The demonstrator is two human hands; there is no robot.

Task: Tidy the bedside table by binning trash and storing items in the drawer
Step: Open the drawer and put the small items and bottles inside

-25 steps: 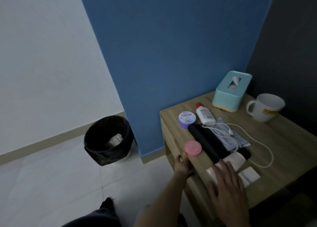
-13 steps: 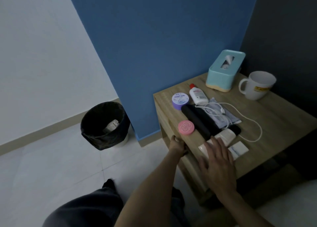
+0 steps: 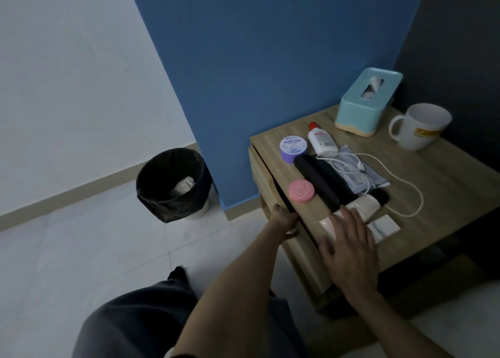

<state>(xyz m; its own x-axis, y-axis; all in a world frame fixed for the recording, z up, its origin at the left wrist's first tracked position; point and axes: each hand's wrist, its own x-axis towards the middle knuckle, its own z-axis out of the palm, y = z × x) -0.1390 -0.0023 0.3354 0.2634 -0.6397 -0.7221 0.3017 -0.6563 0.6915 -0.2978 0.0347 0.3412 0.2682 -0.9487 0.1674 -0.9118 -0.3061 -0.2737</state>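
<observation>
The wooden bedside table (image 3: 446, 184) carries a purple jar (image 3: 293, 148), a white bottle with a red cap (image 3: 320, 139), a pink round case (image 3: 301, 191), a long black case (image 3: 322, 181), a white cable (image 3: 392, 168) lying over a plastic packet (image 3: 359, 173), a pale tube (image 3: 362, 207) and a small white packet (image 3: 384, 226). My left hand (image 3: 284, 221) grips the top edge of the drawer front (image 3: 266, 179), which stands slightly out with a dark gap behind it. My right hand (image 3: 349, 246) lies flat, fingers spread, on the table's near edge over the tube's end.
A black-lined bin (image 3: 173, 184) with some trash inside stands on the tiled floor left of the table, against the blue wall. A teal tissue box (image 3: 368, 103) and a white mug (image 3: 422, 127) sit at the back of the table. My knee (image 3: 135, 325) is below.
The view has shifted, so the table sits further right and lower. A dark gap now shows behind the drawer front at my left hand. My right hand stays on the table's edge.
</observation>
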